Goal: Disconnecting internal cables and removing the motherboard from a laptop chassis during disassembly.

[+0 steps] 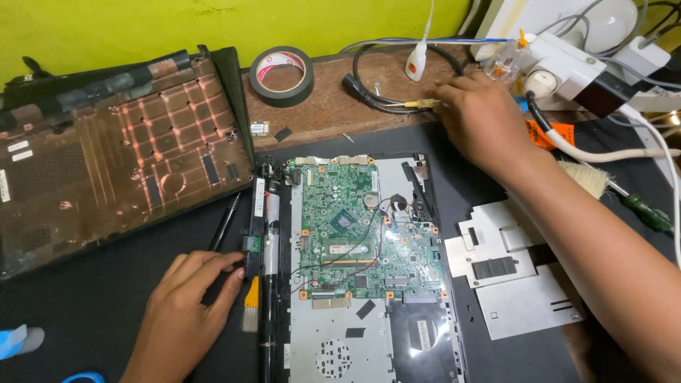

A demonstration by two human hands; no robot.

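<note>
1. Two hands work over an opened laptop (369,284). The left hand (186,305) presses its curled grip against the laptop's left edge beside the long battery bar (269,234), seemingly pinching a small yellow-handled brush (251,306).
2. The right hand (482,117) reaches to the table's back edge, fingertips narrowed on a thin yellow-tipped tool (424,103); whether it is fully held I cannot tell.
3. The green motherboard (355,223) lies exposed mid-chassis; it looks light, stiff and fragile, best taken by its edges.
4. Nearby: removed bottom cover (113,156), black tape roll (282,75), white power strip (567,67).
</note>
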